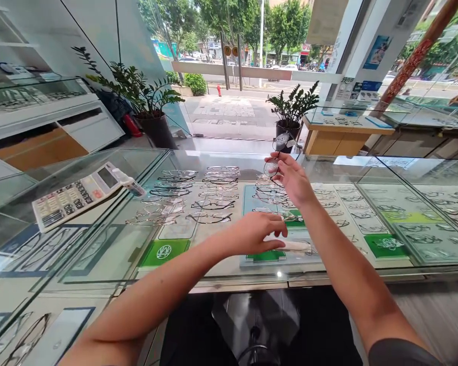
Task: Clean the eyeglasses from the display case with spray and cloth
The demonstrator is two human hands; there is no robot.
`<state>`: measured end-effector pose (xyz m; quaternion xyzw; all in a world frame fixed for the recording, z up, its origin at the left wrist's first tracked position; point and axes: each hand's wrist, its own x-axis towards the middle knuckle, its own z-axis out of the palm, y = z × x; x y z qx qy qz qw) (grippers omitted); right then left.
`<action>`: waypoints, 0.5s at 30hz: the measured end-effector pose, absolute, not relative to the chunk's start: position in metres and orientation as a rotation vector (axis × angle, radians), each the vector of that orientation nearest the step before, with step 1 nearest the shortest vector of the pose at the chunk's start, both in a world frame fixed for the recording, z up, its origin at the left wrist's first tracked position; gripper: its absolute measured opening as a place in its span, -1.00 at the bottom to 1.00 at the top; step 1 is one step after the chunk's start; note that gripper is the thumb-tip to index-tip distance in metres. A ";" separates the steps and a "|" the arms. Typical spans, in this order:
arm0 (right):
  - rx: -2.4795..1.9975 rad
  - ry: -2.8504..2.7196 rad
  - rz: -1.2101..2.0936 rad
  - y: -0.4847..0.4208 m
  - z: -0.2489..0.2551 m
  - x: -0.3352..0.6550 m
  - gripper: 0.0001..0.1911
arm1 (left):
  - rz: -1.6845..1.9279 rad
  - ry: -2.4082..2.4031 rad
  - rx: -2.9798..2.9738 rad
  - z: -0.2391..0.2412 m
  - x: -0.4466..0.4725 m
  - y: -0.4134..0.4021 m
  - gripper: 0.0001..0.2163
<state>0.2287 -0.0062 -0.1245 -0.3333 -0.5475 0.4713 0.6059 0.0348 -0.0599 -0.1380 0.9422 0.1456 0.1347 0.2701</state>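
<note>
Raised over the far part of the glass counter (221, 256), my right hand (295, 183) grips a pair of eyeglasses (270, 167) with dark, round rims. The fingers are closed on the frame, and one lens stands above them. My left hand (256, 231) hovers lower, over the counter's near part, with curved fingers apart from the thumb and nothing seen between them. Just beyond its fingertips lies a pale, elongated item (297, 246) whose kind I cannot make out. Rows of eyeglasses (212, 204) are laid out to the left of both hands.
A calculator (80, 193) rests on the counter at left, with a small white bottle-like item (132, 184) by it. Green cards (164, 252) lie among the displays. Potted plants (152, 122) stand beyond, before glass doors. A wooden-sided display case (332, 138) is at back right.
</note>
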 end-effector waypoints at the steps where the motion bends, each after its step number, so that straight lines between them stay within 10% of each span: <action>1: -0.775 -1.272 1.090 -0.006 -0.125 0.229 -0.63 | 0.305 0.352 2.590 -0.147 0.040 -0.060 -0.81; 15: -0.776 -1.264 1.093 -0.008 -0.123 0.230 -0.62 | 0.292 0.509 1.949 -0.142 0.030 -0.042 -0.66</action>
